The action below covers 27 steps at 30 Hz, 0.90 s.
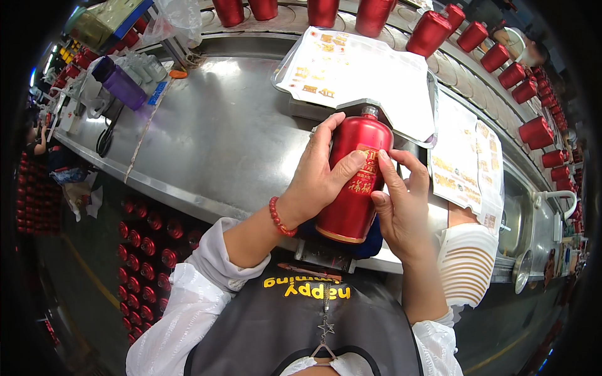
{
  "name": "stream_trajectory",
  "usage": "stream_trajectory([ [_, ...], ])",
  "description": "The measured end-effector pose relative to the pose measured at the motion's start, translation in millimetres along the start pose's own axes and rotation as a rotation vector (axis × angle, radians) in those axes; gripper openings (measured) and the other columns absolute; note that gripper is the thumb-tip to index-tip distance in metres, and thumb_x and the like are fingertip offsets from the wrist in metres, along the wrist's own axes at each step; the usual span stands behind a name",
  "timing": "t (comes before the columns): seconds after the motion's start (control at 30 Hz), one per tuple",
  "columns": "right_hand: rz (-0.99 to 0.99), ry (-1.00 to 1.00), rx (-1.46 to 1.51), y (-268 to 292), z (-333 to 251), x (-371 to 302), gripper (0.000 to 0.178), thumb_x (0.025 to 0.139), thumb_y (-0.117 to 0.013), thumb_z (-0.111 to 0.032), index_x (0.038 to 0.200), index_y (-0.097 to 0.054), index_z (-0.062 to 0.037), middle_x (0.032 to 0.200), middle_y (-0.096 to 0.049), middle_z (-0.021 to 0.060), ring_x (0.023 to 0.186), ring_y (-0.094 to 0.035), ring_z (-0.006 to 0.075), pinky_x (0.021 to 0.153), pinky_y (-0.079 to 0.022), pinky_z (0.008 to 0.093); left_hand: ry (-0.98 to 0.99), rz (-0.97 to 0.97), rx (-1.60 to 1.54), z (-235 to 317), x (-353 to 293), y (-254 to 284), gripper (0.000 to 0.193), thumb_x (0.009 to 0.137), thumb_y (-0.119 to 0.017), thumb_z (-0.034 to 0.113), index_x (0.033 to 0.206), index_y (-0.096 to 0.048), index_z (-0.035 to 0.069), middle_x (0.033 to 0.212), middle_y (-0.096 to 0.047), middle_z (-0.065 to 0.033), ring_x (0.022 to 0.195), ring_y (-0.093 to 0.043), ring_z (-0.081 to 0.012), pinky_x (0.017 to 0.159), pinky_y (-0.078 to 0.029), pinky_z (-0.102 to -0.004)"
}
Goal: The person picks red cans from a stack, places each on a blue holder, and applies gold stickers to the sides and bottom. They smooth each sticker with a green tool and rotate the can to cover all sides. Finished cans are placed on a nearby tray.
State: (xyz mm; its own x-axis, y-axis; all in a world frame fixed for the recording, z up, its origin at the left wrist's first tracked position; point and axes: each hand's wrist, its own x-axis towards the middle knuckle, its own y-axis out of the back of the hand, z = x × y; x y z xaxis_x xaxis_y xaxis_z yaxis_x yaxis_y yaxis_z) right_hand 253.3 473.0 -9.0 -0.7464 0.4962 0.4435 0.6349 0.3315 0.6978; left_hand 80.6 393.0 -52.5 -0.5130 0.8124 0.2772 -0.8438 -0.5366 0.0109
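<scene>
A red metallic bottle with a clear neck leans in front of me, its neck end against a dark angled holder. My left hand wraps its left side, thumb lying across the front by the edge of a red-and-gold label. On the right side, my right hand is curled, index fingertip and thumb against the bottle beside the label. Dark blue cloth shows beneath the base. White sheets with gold-printed stickers are stacked just behind the bottle.
More sticker sheets lie at right, near another person's striped white sleeve. Red bottles line a curved conveyor at the back. A purple bottle stands far left on the steel table. Crated red bottles sit below left.
</scene>
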Motion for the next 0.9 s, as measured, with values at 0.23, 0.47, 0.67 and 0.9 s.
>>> stream_trajectory([
  [0.23,-0.047,0.021,-0.068,0,1,-3,0.046,0.097,-0.063,-0.028,0.136,-0.061,-0.0045,0.134,-0.047,0.0182,0.115,-0.049,0.0307,0.096,-0.044,0.0393,0.016,-0.017,0.034,5,1,-1,0.073,0.094,-0.070,0.035,0.143,-0.037,-0.008,0.138,-0.049,-0.0266,0.130,-0.050,-0.0332,0.110,-0.038,-0.0398],
  [0.47,-0.071,0.065,-0.134,2,3,-3,0.053,0.104,-0.052,-0.039,0.143,-0.054,-0.0038,0.137,-0.044,0.0159,0.114,-0.049,0.0262,0.090,-0.047,0.0342,0.040,-0.024,-0.005,5,4,0,0.072,0.095,-0.069,0.033,0.144,-0.036,-0.007,0.139,-0.048,-0.0241,0.130,-0.049,-0.0292,0.110,-0.038,-0.0379],
  [0.67,-0.057,0.071,-0.124,0,6,-2,0.054,0.104,-0.051,-0.039,0.144,-0.052,-0.0030,0.138,-0.044,0.0168,0.120,-0.048,0.0285,0.092,-0.046,0.0355,0.072,-0.047,-0.044,7,6,2,0.072,0.096,-0.067,0.032,0.146,-0.035,-0.007,0.140,-0.048,-0.0220,0.130,-0.048,-0.0263,0.111,-0.037,-0.0365],
  [0.9,-0.080,0.038,-0.104,2,3,-6,0.052,0.104,-0.053,-0.037,0.143,-0.054,-0.0035,0.139,-0.042,0.0165,0.115,-0.049,0.0264,0.090,-0.047,0.0344,0.017,-0.038,0.003,2,1,1,0.077,0.093,-0.070,0.037,0.145,-0.035,-0.008,0.139,-0.048,-0.0269,0.130,-0.050,-0.0327,0.110,-0.039,-0.0398],
])
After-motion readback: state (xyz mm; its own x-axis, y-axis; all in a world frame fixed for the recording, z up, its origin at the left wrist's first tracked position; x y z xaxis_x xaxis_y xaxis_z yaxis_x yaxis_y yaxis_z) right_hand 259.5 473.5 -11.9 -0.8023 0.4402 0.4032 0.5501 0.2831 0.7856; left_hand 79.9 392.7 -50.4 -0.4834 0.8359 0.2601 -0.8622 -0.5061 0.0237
